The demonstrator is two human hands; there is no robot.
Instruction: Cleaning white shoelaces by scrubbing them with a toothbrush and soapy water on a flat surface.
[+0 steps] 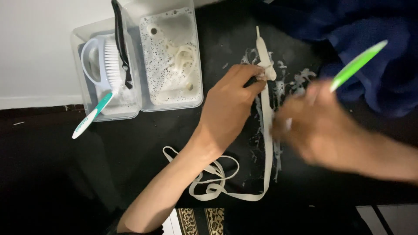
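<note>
A long white shoelace [266, 126] lies stretched down the middle of the frame on a black surface [143, 143], wet and soapy, its loose end coiled at lower centre. The left hand [228, 109] pinches the lace near its upper end, fingers closed on it. The right hand [320, 126], blurred at right, grips a green-handled toothbrush [357, 65] beside the lace. At upper left sit two clear plastic tubs [198, 65], one full of foamy water, one holding a white scrub brush [111, 63] and a teal toothbrush [91, 117]
</note>
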